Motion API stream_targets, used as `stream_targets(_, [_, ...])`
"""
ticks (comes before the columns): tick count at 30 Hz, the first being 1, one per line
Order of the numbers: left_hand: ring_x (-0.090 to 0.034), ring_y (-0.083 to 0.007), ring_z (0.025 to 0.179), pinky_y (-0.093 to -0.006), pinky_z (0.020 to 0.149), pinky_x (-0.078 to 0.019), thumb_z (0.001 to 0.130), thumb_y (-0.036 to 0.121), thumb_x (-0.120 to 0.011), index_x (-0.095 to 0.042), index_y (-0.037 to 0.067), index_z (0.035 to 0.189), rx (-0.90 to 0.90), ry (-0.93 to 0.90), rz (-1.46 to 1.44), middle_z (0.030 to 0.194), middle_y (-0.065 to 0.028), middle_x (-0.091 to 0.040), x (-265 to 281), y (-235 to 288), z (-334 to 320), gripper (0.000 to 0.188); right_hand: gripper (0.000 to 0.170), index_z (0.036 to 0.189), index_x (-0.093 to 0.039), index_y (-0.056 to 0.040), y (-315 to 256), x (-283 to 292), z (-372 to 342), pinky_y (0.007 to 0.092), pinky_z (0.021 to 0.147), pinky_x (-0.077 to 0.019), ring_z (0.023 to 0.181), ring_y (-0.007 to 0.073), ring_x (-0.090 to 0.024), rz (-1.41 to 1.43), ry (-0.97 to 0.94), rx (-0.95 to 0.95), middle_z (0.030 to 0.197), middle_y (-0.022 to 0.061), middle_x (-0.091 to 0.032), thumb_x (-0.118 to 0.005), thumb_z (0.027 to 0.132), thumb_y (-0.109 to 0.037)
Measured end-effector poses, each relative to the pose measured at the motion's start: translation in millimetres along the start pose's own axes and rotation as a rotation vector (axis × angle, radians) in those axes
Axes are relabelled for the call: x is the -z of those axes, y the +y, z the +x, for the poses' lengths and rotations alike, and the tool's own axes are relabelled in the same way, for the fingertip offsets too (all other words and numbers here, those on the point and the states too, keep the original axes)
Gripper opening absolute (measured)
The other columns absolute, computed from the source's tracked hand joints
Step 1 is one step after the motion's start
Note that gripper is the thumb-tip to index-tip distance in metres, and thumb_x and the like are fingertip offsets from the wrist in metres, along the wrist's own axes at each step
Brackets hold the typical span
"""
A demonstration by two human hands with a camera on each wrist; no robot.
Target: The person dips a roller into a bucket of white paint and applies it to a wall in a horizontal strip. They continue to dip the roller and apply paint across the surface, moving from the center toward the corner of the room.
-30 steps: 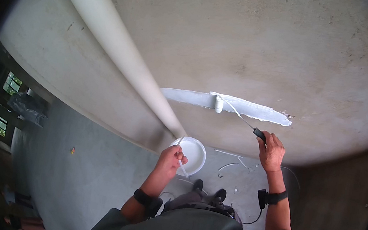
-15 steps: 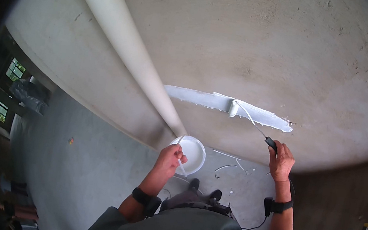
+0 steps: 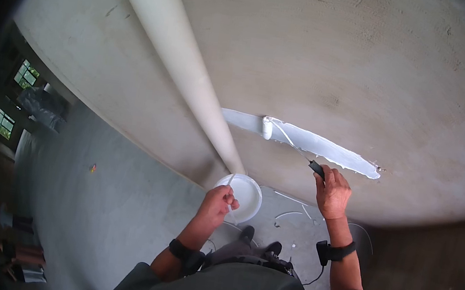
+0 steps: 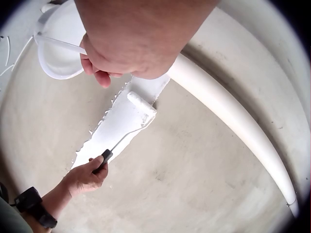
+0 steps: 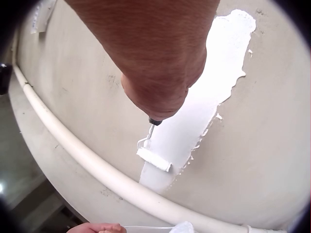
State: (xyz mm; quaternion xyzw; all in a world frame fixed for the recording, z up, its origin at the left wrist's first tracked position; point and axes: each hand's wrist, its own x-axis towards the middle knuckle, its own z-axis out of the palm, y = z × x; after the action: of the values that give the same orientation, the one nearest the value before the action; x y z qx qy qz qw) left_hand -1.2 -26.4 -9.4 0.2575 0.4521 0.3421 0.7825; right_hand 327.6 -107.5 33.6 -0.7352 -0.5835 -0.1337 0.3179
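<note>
In the head view my right hand [image 3: 333,193] grips the black handle of a small paint roller [image 3: 267,128]. The roller's white sleeve lies against the wall on a band of wet white paint [image 3: 326,147], near the band's left part. In the right wrist view the roller sleeve [image 5: 154,159] sits close to the pipe, while my forearm hides most of the handle. My left hand [image 3: 217,204] holds the thin white handle [image 4: 60,44] of a white bucket [image 3: 257,204], which hangs below the pipe's lower end in the head view. White paint shows inside it.
A thick white pipe [image 3: 180,50] runs along the wall [image 3: 326,57] to the left of the paint band. White strips [image 3: 289,213] lie on the grey floor [image 3: 132,190] near my shoes [image 3: 248,233]. Plastic-covered things [image 3: 42,108] stand far left.
The roller first moved right along the painted band, then back left towards the pipe, with my right hand following. My left hand stays on the bucket handle. The head view has shifted slightly.
</note>
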Motion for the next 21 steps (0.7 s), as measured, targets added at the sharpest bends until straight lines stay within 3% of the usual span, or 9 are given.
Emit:
stream_targets(17, [-0.056, -0.0182, 0.075, -0.0378, 0.08, -0.0506, 0.107, 0.023, -0.046, -0.056, 0.007, 0.092, -0.01, -0.019, -0.009, 0.075, -0.0014, -0.049, 32, 19, 6, 0.024, 0.03, 0.112, -0.065, -0.0102, -70, -84, 51, 0.0436, 0.069, -0.0537, 0.079, 0.0307, -0.066, 0.155, -0.023, 0.066, 0.089, 0.0083, -0.066, -0.077, 0.088, -0.022])
stream_targets(21, [-0.057, -0.021, 0.074, -0.0427, 0.083, -0.049, 0.103, 0.021, -0.053, -0.059, 0.009, 0.091, -0.016, -0.018, -0.026, 0.073, -0.002, -0.052, 42, 22, 10, 0.017, 0.031, 0.113, -0.065, -0.0091, -80, -100, 61, 0.0433, 0.07, -0.0539, 0.08, 0.031, -0.067, 0.177, -0.042, 0.075, 0.09, 0.009, -0.067, -0.077, 0.088, -0.022])
